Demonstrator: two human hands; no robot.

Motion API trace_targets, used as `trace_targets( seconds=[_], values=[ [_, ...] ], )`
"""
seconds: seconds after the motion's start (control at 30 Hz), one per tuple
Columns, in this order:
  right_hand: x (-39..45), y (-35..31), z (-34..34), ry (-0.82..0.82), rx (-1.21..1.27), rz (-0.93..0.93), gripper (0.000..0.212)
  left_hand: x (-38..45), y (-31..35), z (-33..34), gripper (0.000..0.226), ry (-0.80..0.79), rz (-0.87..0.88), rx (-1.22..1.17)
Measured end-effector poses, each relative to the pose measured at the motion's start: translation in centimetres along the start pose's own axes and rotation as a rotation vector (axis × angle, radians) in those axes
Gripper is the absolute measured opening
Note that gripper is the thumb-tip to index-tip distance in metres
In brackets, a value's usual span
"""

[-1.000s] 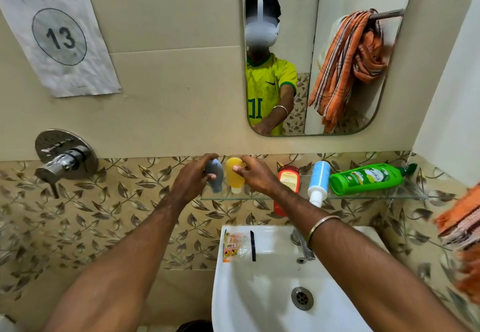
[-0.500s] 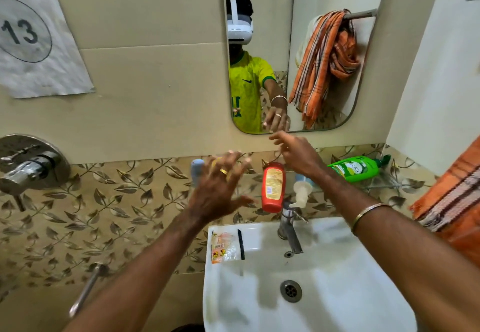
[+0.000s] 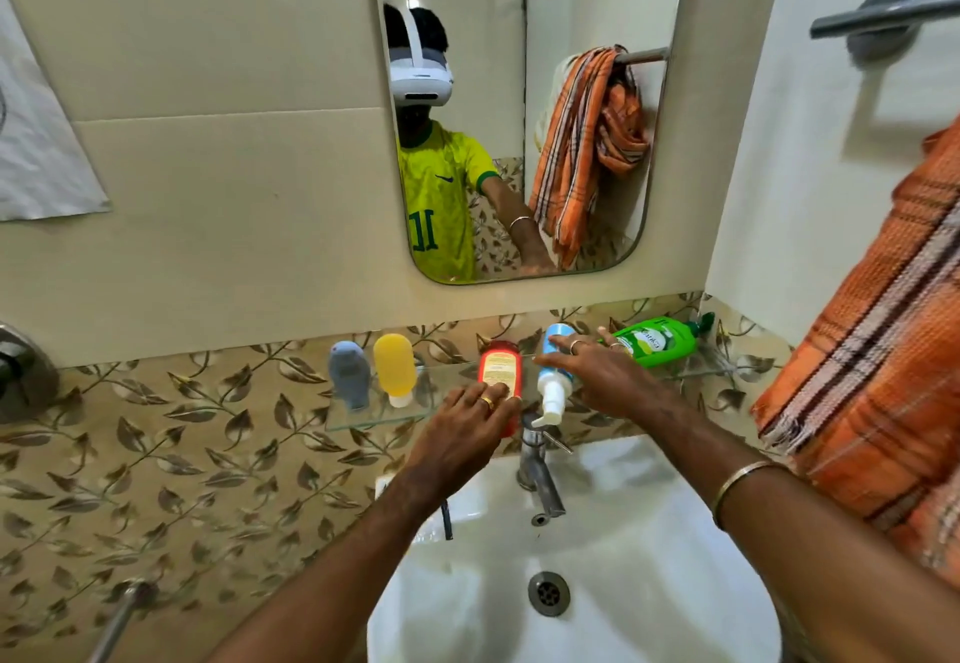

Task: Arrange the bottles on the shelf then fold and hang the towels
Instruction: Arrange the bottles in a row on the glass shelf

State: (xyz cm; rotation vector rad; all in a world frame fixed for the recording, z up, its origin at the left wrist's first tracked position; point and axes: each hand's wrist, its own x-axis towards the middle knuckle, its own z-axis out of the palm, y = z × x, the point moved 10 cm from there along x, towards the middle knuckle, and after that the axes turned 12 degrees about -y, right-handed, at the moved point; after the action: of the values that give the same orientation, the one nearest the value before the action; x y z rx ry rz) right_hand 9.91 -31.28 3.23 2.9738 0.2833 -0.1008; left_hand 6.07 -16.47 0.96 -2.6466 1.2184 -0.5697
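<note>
1. Left hand (image 3: pixel 464 426) lies spread, fingers on the red bottle (image 3: pixel 500 369)
2. Right hand (image 3: pixel 602 371), fingers loose, touches the blue spray bottle (image 3: pixel 555 376)
3. Both bottles stand on the glass shelf (image 3: pixel 447 382), above the sink (image 3: pixel 649 558)

The person is wearing a ring on the left hand (image 3: pixel 462 434), rings on the right hand (image 3: pixel 608 376), a thin metal bangle (image 3: pixel 740 486), and bare forearms are showing
</note>
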Motion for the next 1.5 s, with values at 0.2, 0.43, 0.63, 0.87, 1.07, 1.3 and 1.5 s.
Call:
trace_targets(
  seconds=[0.2,0.43,0.63,0.87,1.07,1.3,1.5],
  values=[
    [0.6,-0.3,-0.7,0.073,0.075,-0.049,0.073,-1.5,-1.6,-3.6,0.061,0.075,0.002,-0.058],
    [0.7,-0.4,-2.7,0.199,0.280,-0.095,0.067,-1.6,-5.5,-7.3,0.049,0.158,-0.043,-0.191],
    [1.1,-0.1,-3.7,0.213,0.578,-0.070,0.056,-0.6,-8.6,-10.2,0.059,0.146,-0.114,-0.261],
    [1.4,-0.4,-4.4,0.219,0.838,-0.073,0.045,1.9,-11.0,-11.8,0.061,0.106,-0.155,-0.396],
    [1.5,-0.7,-4.3,0.235,0.988,-0.088,0.045,3.8,-11.9,-12.0,0.055,0.030,-0.169,-0.492],
    [2.1,-1.5,-3.7,0.175,1.021,-0.114,0.060,4.9,-12.3,-11.9,0.052,-0.026,-0.188,-0.475],
    [3.1,-2.0,-3.1,0.151,1.030,-0.114,0.064,5.1,-12.7,-11.6,0.052,-0.043,-0.204,-0.448]
  ],
)
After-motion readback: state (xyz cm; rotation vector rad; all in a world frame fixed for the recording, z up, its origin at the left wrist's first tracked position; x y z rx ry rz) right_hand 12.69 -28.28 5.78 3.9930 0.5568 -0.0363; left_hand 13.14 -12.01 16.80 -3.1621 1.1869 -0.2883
